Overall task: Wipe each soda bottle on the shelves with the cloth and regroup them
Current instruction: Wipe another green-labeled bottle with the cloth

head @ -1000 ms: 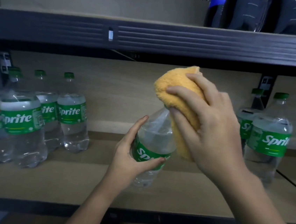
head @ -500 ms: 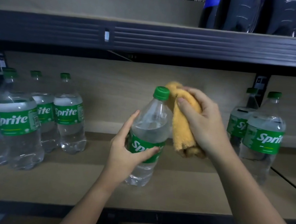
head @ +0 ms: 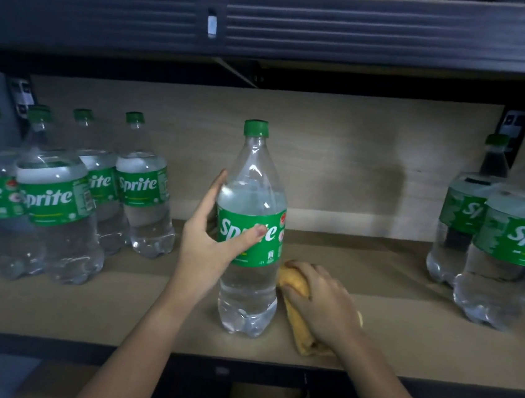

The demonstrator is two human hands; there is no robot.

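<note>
- Clear Sprite bottle, green cap and label, stands upright mid-shelf.
- Yellow cloth lies bunched just right of its base.
- Other Sprite bottles stand grouped at both sides.

I'm seeing one Sprite bottle standing mid-shelf, with the cloth lying just right of its base. Four bottles are grouping at far left, two bottles standing far right, all before the back panel.

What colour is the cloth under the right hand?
Yellow-orange; the cloth shows best in the head view.
</note>
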